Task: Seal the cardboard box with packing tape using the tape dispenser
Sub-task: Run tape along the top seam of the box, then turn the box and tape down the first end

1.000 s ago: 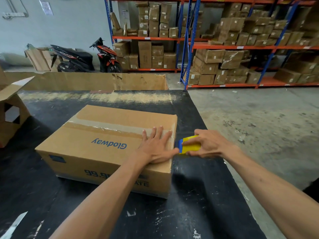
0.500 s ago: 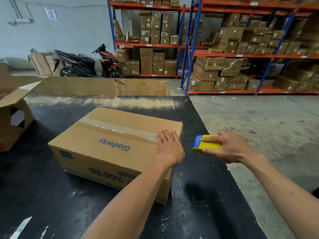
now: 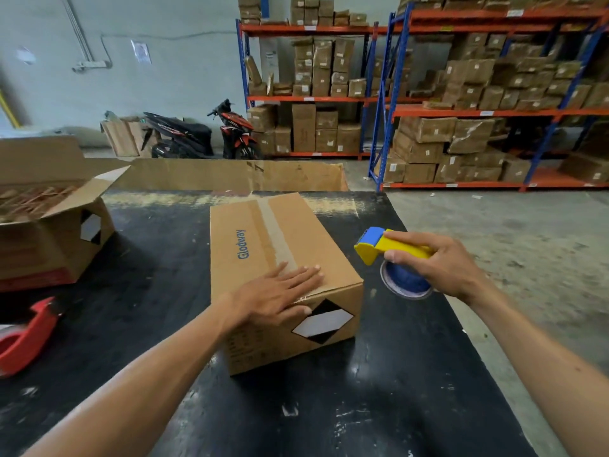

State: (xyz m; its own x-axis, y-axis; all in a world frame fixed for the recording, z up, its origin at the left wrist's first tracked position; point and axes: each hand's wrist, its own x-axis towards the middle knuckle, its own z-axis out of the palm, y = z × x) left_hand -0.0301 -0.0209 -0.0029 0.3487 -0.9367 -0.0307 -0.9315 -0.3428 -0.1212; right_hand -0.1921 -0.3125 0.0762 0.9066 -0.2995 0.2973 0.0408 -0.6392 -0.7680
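Nearest me, my left hand [image 3: 280, 291] lies flat, fingers straight, on the near end of the brown cardboard box printed "Glodway" [image 3: 280, 258], which sits on the black worktable [image 3: 379, 390] with one short end facing me. A strip of clear packing tape [image 3: 273, 232] runs lengthwise down the top seam, and my fingertips rest on its near end. To the right, my right hand [image 3: 438, 265] grips the yellow-and-blue handheld tape dispenser [image 3: 389, 255], held in the air just beside the box and clear of it.

Judgement: the top seam is covered, and the step in hand is pressing down the tape end. The next move calls for checking adhesion at the near edge, then setting the dispenser mouth wherever a seam remains unsealed.

Further left lie a red tape dispenser [image 3: 26, 338] and an open cardboard carton [image 3: 49, 245].
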